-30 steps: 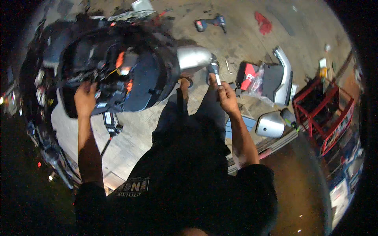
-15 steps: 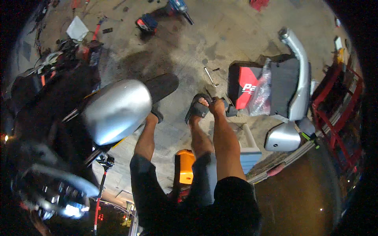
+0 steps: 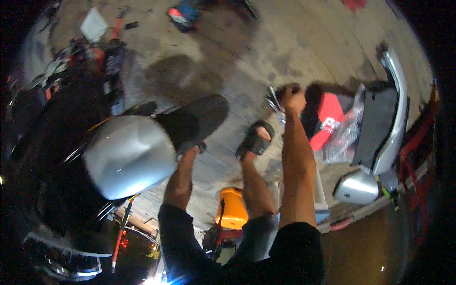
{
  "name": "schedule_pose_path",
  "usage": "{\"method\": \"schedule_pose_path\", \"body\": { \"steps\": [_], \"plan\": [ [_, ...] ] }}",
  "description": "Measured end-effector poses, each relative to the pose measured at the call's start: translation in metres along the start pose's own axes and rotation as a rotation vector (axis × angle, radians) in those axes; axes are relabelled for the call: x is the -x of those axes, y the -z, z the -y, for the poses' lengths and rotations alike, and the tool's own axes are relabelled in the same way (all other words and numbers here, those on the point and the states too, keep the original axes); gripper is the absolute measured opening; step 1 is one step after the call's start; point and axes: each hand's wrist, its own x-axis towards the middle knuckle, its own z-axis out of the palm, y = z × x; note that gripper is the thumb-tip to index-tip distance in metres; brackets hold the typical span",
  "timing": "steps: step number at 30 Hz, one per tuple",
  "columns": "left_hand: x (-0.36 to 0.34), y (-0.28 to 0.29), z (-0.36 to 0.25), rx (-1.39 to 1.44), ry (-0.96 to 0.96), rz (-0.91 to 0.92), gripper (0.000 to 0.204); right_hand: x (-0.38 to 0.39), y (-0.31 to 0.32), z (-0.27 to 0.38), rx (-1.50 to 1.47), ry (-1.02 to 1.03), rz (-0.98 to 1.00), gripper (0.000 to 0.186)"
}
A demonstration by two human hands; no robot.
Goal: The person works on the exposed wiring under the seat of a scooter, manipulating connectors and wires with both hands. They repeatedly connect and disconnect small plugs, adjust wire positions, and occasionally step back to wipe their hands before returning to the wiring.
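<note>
My right arm reaches forward to the floor, and my right hand [image 3: 293, 99] is closed beside some silver wrench-like tools [image 3: 274, 104]. Blur and the hand's own fingers hide what it grips; something dark shows at the fingertips. My left hand is out of view. Just right of my hand lies a black and red box [image 3: 327, 121], with clear plastic wrap [image 3: 344, 130] over its side. To my left stands a motorcycle with a rounded silver body panel [image 3: 130, 156] and a dark tyre [image 3: 209, 118].
A curved silver part [image 3: 396, 90] rests against a dark grey panel [image 3: 375, 126], with a silver cover [image 3: 356, 187] nearer me. An orange piece [image 3: 232, 209] sits by my legs. Farther off lies a blue and red power tool [image 3: 183, 16]. A red metal frame [image 3: 420, 171] stands at right.
My right hand has moved forward and right, away from beside my sandalled foot, to the tools on the floor. The view has shifted, and the power tool now sits partly cut off above.
</note>
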Motion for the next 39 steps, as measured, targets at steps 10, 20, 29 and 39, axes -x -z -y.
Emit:
{"method": "schedule_pose_path", "body": {
  "steps": [10,20,29,39],
  "plan": [
    [0.058,-0.052,-0.080,0.154,-0.249,0.131,0.039,0.157,0.161,0.032,-0.840,0.284,0.270,0.020],
    [0.092,-0.067,-0.100,0.097,-0.475,-0.059,0.026,0.463,0.408,0.302,-0.733,0.769,1.003,0.021],
    [0.104,-0.079,-0.101,0.118,-0.427,-0.020,0.019,0.713,0.395,0.539,-0.102,2.034,0.766,0.023],
    [0.098,-0.095,-0.096,0.375,-0.458,-0.107,0.016,0.757,0.403,0.601,0.907,1.457,1.022,0.033]
  ]
}}
